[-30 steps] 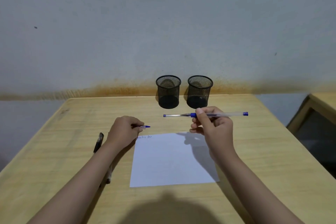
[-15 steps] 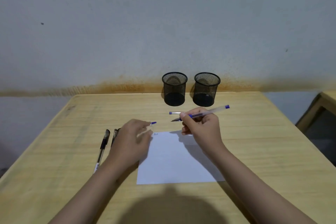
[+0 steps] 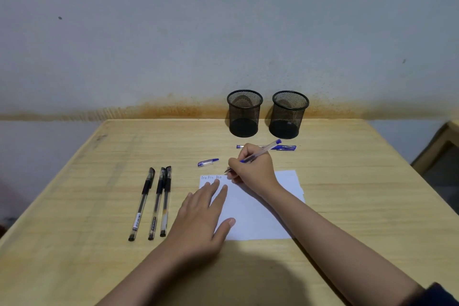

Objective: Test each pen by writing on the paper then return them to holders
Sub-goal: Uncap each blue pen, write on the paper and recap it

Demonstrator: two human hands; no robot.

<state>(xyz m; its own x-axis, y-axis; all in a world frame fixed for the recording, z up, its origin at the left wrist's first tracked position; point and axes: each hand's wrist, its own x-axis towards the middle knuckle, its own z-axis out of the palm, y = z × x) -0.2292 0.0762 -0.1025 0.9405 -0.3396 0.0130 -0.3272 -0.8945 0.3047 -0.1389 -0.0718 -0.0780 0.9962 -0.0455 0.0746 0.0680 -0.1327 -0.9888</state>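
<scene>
Plainly, the right hand (image 3: pixel 250 169) is pinched around a clear-barrelled blue pen (image 3: pixel 258 154), thumb and forefingers closed low on the grip in an ordinary writing hold; the tip sits at or just above the top edge of the paper (image 3: pixel 260 206), though whether it touches cannot be told; the blue end points up and back toward the wall. The left hand (image 3: pixel 201 218) lies flat and spread on the sheet's left part, fingers splayed, holding nothing; judging by its place, it pins the thin sheet so it will not slide under the strokes. Small blue scribbles (image 3: pixel 211 177) run along the sheet's top left corner, just ahead of the left fingertips. A loose blue cap (image 3: pixel 208 162) rests on the counter (image 3: pixel 347 181) just beyond the paper, probably set aside for this pen; a second blue pen (image 3: pixel 285 147), capped, lies behind the right hand. Three black pens (image 3: pixel 156 202) lie side by side to the left, slim, glossy and still capped, likely waiting their turn. Two black mesh holders (image 3: pixel 244 113), round and slightly tapered, stand empty near the far edge; the pale counter shows a wood grain.
</scene>
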